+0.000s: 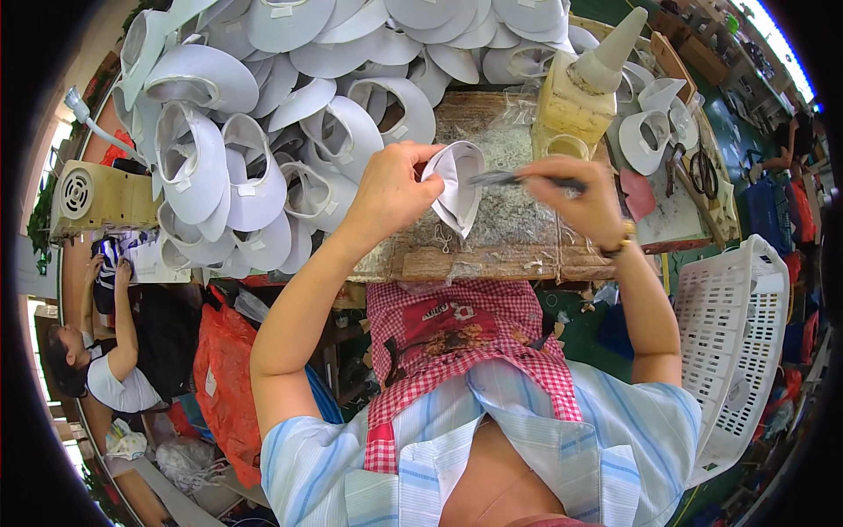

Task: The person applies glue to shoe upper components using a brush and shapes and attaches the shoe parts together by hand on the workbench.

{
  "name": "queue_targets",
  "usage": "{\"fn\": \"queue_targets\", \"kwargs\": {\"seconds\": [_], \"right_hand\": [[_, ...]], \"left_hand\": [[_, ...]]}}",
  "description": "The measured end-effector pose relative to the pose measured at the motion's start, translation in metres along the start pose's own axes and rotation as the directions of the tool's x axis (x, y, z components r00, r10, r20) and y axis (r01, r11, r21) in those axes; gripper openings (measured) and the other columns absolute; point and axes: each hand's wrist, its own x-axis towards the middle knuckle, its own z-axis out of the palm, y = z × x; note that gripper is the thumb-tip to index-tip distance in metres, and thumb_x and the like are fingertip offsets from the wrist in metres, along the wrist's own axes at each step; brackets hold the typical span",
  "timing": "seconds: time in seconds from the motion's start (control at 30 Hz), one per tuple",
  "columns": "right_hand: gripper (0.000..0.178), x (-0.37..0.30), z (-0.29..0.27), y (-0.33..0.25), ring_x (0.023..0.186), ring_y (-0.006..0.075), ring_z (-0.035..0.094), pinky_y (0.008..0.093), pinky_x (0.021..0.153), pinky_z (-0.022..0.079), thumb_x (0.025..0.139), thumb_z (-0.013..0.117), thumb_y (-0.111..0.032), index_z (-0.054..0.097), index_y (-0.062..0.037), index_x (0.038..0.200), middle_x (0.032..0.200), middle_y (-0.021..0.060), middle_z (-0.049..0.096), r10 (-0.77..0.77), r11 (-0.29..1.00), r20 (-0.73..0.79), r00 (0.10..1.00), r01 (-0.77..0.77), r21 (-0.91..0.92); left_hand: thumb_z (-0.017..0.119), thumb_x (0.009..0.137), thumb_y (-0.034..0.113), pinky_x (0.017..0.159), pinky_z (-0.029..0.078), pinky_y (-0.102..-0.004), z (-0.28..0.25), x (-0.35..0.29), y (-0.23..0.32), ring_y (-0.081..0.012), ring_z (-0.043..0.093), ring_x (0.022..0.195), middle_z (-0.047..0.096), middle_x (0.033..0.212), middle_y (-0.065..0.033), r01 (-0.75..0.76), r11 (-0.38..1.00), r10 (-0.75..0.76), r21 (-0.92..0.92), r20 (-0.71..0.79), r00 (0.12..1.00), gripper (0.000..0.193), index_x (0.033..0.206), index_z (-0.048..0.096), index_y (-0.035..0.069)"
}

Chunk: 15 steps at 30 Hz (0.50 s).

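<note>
Plainly, left hand (399, 186) pinching curved white piece (460, 183), right hand (575, 195) clasping slim tool (497, 178), rough wooden board (492, 264)

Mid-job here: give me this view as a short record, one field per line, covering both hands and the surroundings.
Left hand: left hand pinches a white curved piece
Right hand: right hand grips a slim tool, tip at the piece; contact unclear
Surface: worn wooden board, white residue
Left side: heap of white visors
Beyond right hand: yellow container
Far right: black-handled scissors; white basket lower down
</note>
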Motion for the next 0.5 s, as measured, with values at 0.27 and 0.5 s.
{"fn": "queue_targets", "kwargs": {"seconds": [0.27, 0.5], "right_hand": [[0.011, 0.007, 0.06, 0.017, 0.068, 0.0306, 0.061, 0.037, 0.062, 0.05, 0.073, 0.067, -0.012, 0.066, -0.0025, 0.077, 0.075, 0.0124, 0.064, -0.271, 0.942, 0.164, 0.948, 0.297, -0.156], [0.016, 0.0, 0.083, -0.015, 0.072, 0.0154, 0.064, 0.0283, 0.066, 0.05, 0.079, 0.067, -0.011, 0.068, 0.0024, 0.086, 0.078, 0.0104, 0.068, 0.117, 0.952, 0.218, 0.969, -0.172, 0.252]], "left_hand": [[0.059, 0.078, 0.0, 0.056, 0.038, -0.0209, -0.001, -0.065, -0.027, -0.0057, 0.046, 0.063, 0.049, 0.075, -0.0002, 0.025, 0.999, -0.02, 0.029, -0.167, 0.986, 0.038, 0.116, 0.062, 0.001], [0.058, 0.085, -0.002, 0.07, 0.05, -0.0201, 0.02, -0.116, -0.078, -0.0088, 0.062, 0.082, 0.064, 0.103, -0.0061, 0.21, 0.79, -0.389, -0.576, -0.205, 0.898, 0.037, 0.122, 0.057, -0.003]]}}
